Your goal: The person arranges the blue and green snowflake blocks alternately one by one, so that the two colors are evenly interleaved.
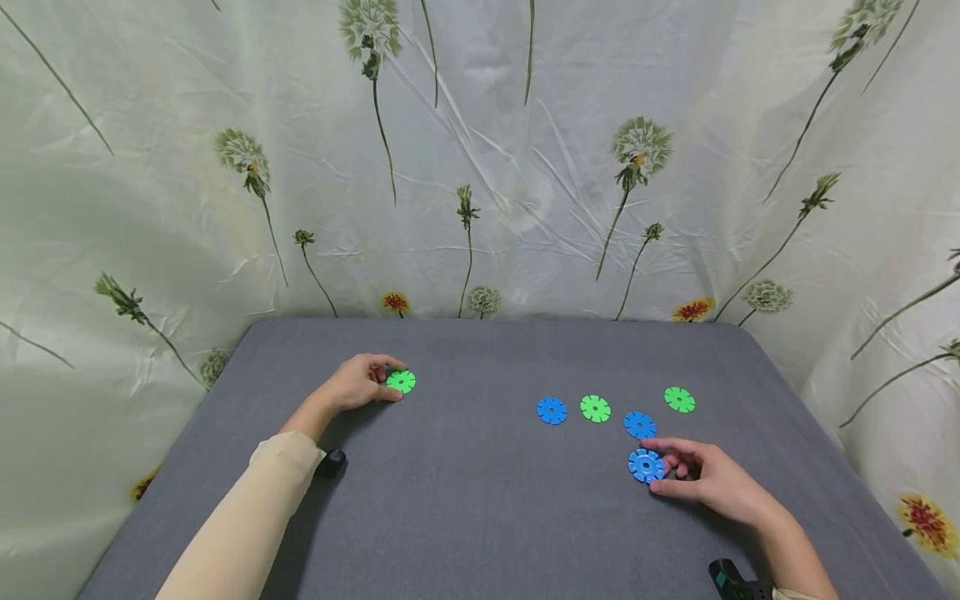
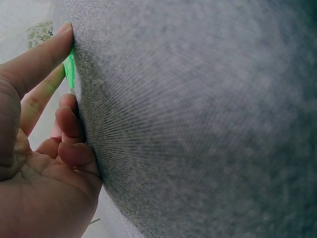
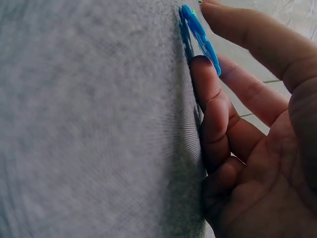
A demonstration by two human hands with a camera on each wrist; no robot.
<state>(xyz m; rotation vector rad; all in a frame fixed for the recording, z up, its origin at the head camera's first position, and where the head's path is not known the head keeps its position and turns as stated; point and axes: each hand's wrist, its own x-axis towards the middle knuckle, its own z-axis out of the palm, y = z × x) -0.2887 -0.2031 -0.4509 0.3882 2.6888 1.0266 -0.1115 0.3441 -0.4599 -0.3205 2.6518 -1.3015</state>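
Three round, notched green plastic discs [image 1: 590,410], three blue discs [image 1: 547,412], inside the edges of the grey cloth-covered table [image 1: 465,500]; left hand [image 1: 356,384] pinches one green [image 1: 405,386], right hand [image 1: 716,482] one blue [image 1: 641,472]; open cloth between.

Left hand [image 1: 357,383], right hand [image 1: 708,479], both in pinches

A: Which parts of the bench [image 1: 450,517] are lost?

B: Its near edge and both near corners, cropped by the head view's lower border; much of its surface is blurred in both wrist views.

A: And the green disc [image 1: 401,382] toward the left edge?

B: Rim partly covered by the left hand [image 1: 354,385]; only a sliver in the left wrist view.

A: The blue disc [image 1: 645,467] nearest the near edge?

B: Rim partly behind the right hand [image 1: 716,483]; contact with the bench indeterminable.
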